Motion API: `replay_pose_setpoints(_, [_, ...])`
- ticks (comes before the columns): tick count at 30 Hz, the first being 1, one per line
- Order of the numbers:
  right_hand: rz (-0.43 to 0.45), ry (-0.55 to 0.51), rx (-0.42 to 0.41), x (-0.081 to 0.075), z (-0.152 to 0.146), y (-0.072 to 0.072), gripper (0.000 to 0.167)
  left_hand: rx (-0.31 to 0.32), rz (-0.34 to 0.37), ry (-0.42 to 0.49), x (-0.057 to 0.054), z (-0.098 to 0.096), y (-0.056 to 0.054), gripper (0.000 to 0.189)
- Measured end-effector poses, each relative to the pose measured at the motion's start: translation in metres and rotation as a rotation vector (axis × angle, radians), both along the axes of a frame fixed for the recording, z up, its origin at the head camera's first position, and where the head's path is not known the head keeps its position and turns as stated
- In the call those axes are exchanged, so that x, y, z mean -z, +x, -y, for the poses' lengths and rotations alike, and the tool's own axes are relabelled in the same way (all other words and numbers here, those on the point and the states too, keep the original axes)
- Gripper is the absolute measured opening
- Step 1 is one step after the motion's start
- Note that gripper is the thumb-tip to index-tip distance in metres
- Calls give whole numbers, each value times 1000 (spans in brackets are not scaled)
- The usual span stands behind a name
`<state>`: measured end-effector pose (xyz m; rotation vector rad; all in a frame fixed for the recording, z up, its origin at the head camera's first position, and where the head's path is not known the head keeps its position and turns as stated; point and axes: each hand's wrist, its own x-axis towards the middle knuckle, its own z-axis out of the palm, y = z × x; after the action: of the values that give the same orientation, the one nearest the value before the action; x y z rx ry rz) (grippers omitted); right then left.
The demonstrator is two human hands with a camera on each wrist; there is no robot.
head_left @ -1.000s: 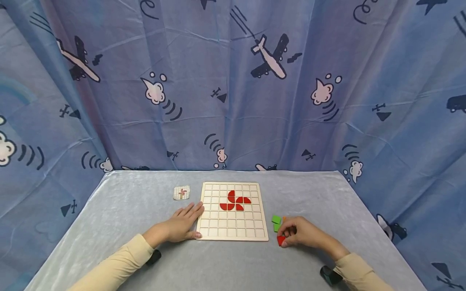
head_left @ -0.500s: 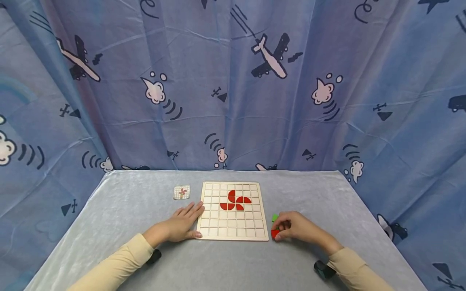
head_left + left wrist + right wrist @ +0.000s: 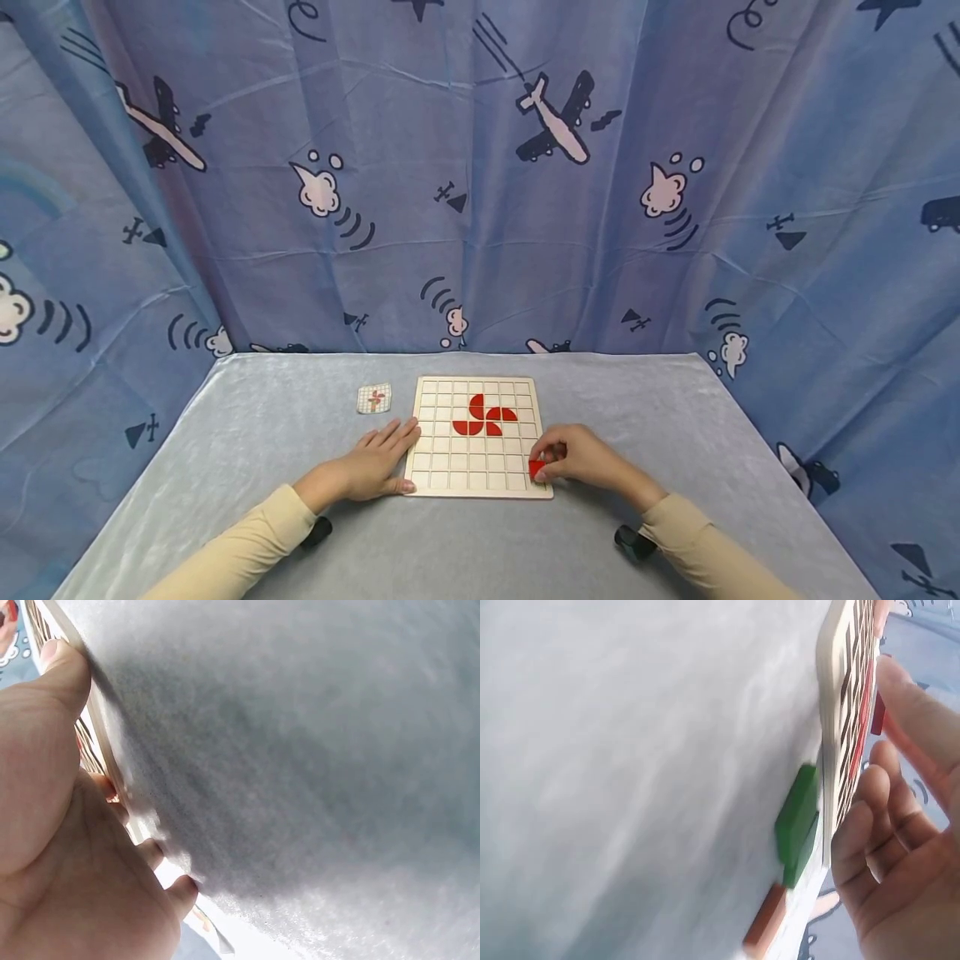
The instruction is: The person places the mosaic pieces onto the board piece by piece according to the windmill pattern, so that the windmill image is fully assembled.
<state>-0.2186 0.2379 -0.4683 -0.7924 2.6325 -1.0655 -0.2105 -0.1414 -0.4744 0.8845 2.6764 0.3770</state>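
My right hand (image 3: pixel 573 454) pinches one red piece (image 3: pixel 536 470) between thumb and fingertips, over the board (image 3: pixel 457 481) at its near right corner; contact I can't tell. I'd favour a light grip on the sides, the piece level, the fingertips clear of the grid. My left hand (image 3: pixel 375 467) lies with fingers straight at the board's left edge; gentle pressure there should check sliding. I count one board, one card (image 3: pixel 374 398) beyond the left fingertips, seven laid quarters (image 3: pixel 468 427) between both hands, two green blocks (image 3: pixel 796 814) and one orange block (image 3: pixel 765 921) near my right fingers
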Motion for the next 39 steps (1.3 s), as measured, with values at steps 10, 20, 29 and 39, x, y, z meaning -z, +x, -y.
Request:
replay_pose_setpoints(10, [-44,27,41,0,25,-11,17,1,3,3,-1,0,2,87])
replay_pose_setpoints(20, [-68,26,48,1,45,-21,18,4,-1,4,-1,0,1,86])
replay_pose_setpoints(29, [-60,48,73,4,58,-28,19,6,10,13,-4,-1,3,86])
replay_pose_setpoints(39, [-76,38,48,8,64,-34,18,1,7,10,-5,-1,4,86])
